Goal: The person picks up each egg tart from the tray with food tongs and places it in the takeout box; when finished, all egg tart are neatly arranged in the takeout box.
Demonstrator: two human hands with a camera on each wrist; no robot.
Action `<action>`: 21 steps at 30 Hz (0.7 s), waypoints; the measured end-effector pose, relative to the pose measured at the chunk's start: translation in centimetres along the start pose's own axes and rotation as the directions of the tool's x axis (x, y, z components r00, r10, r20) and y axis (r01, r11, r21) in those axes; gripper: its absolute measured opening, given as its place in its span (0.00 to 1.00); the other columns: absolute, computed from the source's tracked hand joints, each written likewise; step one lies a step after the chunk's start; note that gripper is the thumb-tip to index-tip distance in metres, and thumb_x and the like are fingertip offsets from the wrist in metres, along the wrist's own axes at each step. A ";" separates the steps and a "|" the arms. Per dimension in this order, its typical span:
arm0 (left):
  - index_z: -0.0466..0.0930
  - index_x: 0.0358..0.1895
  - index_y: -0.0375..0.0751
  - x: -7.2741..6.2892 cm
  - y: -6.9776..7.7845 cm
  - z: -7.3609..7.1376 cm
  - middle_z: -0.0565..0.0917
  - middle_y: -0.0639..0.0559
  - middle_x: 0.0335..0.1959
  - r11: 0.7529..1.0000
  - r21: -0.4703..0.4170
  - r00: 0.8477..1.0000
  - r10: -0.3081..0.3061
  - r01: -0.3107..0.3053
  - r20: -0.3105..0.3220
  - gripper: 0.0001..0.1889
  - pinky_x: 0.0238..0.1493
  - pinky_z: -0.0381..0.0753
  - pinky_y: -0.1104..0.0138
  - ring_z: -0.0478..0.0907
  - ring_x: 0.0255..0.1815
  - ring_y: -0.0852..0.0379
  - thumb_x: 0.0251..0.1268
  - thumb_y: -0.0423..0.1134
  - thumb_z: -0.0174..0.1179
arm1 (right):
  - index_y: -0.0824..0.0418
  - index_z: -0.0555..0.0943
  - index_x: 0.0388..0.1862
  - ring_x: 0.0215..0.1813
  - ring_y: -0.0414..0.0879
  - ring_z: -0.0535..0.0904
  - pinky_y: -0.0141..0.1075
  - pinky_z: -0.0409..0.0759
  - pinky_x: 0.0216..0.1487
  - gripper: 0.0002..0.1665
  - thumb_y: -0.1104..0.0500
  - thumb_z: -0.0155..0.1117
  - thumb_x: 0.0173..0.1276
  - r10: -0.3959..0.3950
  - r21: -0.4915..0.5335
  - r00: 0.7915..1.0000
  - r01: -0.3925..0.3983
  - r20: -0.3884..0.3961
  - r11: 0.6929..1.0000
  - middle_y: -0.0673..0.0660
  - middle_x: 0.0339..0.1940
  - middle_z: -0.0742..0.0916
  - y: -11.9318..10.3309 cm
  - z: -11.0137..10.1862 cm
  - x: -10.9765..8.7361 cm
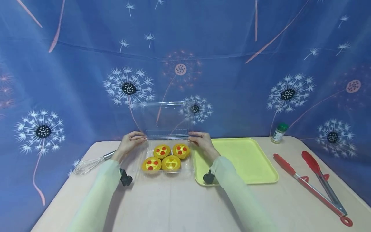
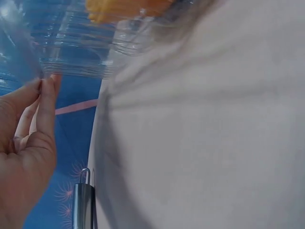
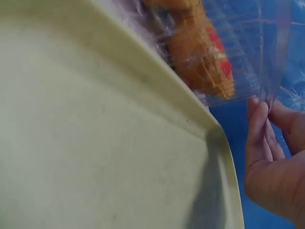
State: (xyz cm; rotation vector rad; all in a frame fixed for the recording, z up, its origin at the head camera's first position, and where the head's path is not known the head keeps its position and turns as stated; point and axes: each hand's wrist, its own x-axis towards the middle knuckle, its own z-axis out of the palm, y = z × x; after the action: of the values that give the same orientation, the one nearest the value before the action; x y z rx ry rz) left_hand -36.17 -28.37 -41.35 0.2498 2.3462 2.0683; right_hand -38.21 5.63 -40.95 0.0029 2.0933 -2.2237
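Observation:
A clear plastic clamshell box (image 1: 186, 166) stands with its lid (image 1: 171, 117) raised upright at the back. Inside its base lie several egg tarts (image 1: 171, 163), golden with red or yellow pieces on top. My left hand (image 1: 131, 143) pinches the lid's lower left edge near the hinge; in the left wrist view, thumb and fingers meet on the thin plastic. At the opposite side my right hand (image 1: 204, 144) pinches the lid's lower right edge, and the right wrist view shows its fingertips closed on the plastic. One tart (image 3: 202, 57) is visible through the box wall there.
Right of the box, under my right forearm, lies a yellow tray (image 1: 243, 161). Red-tipped tongs (image 1: 313, 190) and a green-capped seasoning jar (image 1: 279, 133) are farther right. A metal whisk (image 1: 91, 163) lies left, beside my left forearm. A blue dandelion-print curtain (image 1: 232, 80) hangs behind the table.

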 end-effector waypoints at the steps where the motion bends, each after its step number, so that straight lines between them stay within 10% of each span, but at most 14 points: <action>1: 0.67 0.62 0.22 -0.1 0.0 0.1 0.83 0.38 0.53 1.000 0.006 1.000 0.001 -0.001 -0.008 0.20 0.60 0.82 0.61 0.84 0.46 0.63 0.70 0.28 0.56 | 0.69 0.81 0.55 0.36 0.44 0.87 0.36 0.88 0.48 0.20 0.72 0.66 0.63 -0.001 0.003 1.000 0.001 0.014 1.000 0.62 0.38 0.90 0.0 -0.1 0.1; 5: 0.69 0.59 0.20 -0.5 0.3 0.4 0.86 0.44 0.47 0.997 0.065 0.999 0.035 -0.032 -0.039 0.19 0.49 0.86 0.72 0.82 0.40 0.70 0.71 0.28 0.56 | 0.71 0.79 0.57 0.34 0.42 0.86 0.36 0.87 0.50 0.20 0.72 0.63 0.65 0.003 -0.013 0.999 -0.003 0.049 1.000 0.66 0.46 0.87 0.0 -0.6 0.2; 11: 0.71 0.62 0.26 -1.0 0.7 0.2 0.86 0.57 0.41 0.984 0.176 0.999 -0.002 0.008 -0.036 0.19 0.20 0.71 0.80 0.66 0.18 0.74 0.75 0.34 0.51 | 0.67 0.79 0.58 0.23 0.36 0.75 0.22 0.76 0.24 0.19 0.71 0.57 0.68 0.036 -0.067 0.998 -0.032 0.055 0.997 0.65 0.53 0.85 -0.1 -1.0 0.3; 14: 0.70 0.66 0.30 -1.0 0.4 -0.2 0.84 0.63 0.38 0.989 0.126 0.997 -0.081 0.081 -0.006 0.19 0.18 0.67 0.77 0.64 0.17 0.70 0.77 0.34 0.48 | 0.67 0.79 0.59 0.23 0.37 0.77 0.23 0.78 0.25 0.20 0.71 0.54 0.69 0.063 -0.059 0.994 -0.057 0.091 0.997 0.62 0.48 0.87 -0.2 -1.3 0.2; 21: 0.61 0.72 0.30 -1.5 0.5 -0.1 0.64 0.34 0.72 0.991 0.055 0.991 -0.125 0.123 0.039 0.23 0.44 0.82 0.81 0.76 0.43 0.76 0.78 0.31 0.41 | 0.71 0.77 0.60 0.30 0.37 0.83 0.27 0.87 0.37 0.19 0.66 0.54 0.73 0.080 -0.087 0.990 -0.070 0.115 0.994 0.59 0.41 0.88 -0.4 -1.5 -0.6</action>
State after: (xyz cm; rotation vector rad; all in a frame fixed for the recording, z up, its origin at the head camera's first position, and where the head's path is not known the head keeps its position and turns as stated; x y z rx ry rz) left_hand -34.64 -28.56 -40.97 0.1423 2.3294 1.9300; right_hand -37.76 7.24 -40.62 -0.0534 2.0840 -2.0410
